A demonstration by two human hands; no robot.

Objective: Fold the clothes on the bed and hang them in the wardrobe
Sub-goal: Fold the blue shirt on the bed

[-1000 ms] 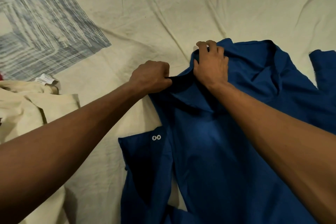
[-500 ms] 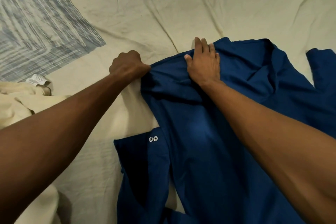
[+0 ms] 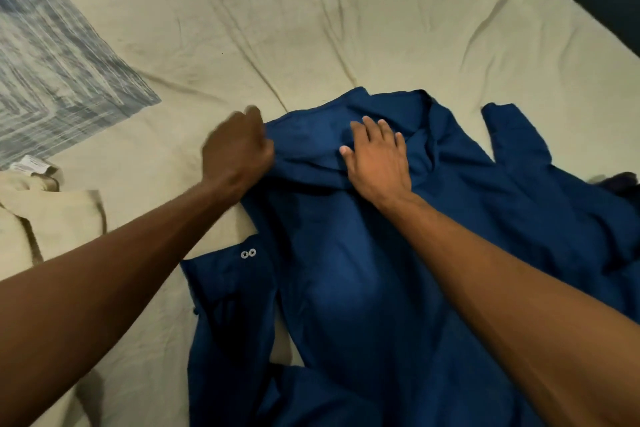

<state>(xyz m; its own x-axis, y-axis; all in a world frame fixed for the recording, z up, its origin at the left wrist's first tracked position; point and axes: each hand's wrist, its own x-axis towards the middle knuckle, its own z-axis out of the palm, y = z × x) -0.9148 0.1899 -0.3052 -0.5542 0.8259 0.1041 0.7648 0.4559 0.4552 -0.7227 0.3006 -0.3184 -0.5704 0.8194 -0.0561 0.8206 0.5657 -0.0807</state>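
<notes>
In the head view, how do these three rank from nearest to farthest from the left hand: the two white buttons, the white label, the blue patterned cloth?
From the left hand:
1. Two white buttons, just below it on the blue shirt.
2. Blue patterned cloth, upper left.
3. White label, far left edge.

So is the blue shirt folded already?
Not yet: blue shirt lies spread, rumpled; left hand grips its edge, right hand presses it.

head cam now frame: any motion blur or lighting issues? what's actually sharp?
Head view: left hand smeared by motion blur at the knuckles, gripping the blue shirt; right hand sharp, flat on it. Lighting dim and warm, no glare; soft shadows under both forearms. Shirt buttons crisp. Wide-angle bend at the bedsheet edges; far right corner falls dark.
</notes>
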